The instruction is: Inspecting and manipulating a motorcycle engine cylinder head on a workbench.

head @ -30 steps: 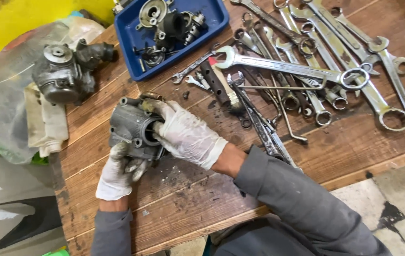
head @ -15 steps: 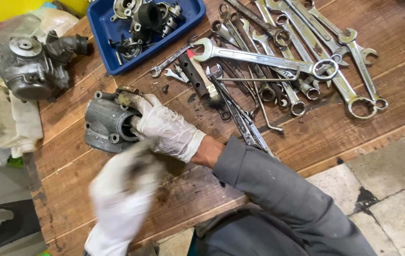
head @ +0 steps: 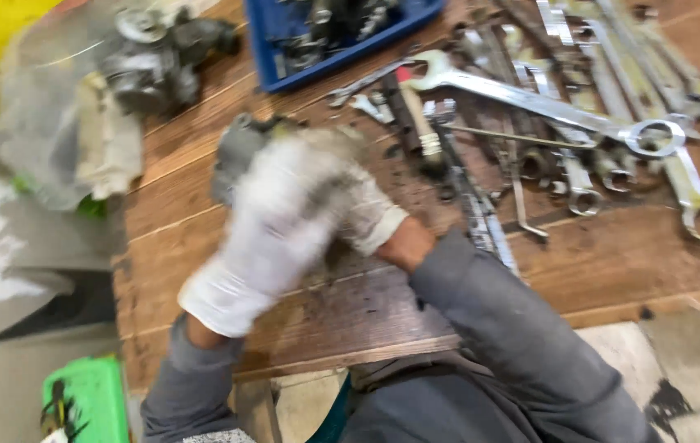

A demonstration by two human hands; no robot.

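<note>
Grey cast-metal housing (head: 239, 152): on the wooden bench (head: 202, 213), near its left end, mostly hidden behind both gloved hands. I see only its upper left edge.

Left hand (head: 272, 230): white glove, motion-blurred, lying over the housing. I cannot tell whether its fingers are closed or what they hold.

Right hand (head: 362, 209): white glove, against the housing's right side, largely covered by the left. I cannot tell its grip either.

Surroundings: a spread of spanners (head: 612, 123) well to the right, a blue tray (head: 284, 70) of parts behind, a second grey assembly (head: 157, 66) on a plastic sheet at upper left, loose dark grit on the boards.

Risks, as I judge them: with grimy gloves and a fast-moving hand, the housing could slip or skid toward the bench's left edge. Small parts shaken out of it could be lost among the grit. A sleeve could sweep the nearest spanners.

Change from earlier frames: a second ago both hands cupped the housing and it was plainly visible. Half a second ago the left hand was off it, blurred, near the bench's front edge. Now that hand is across the housing, and the view has swung closer and blurred.
</note>
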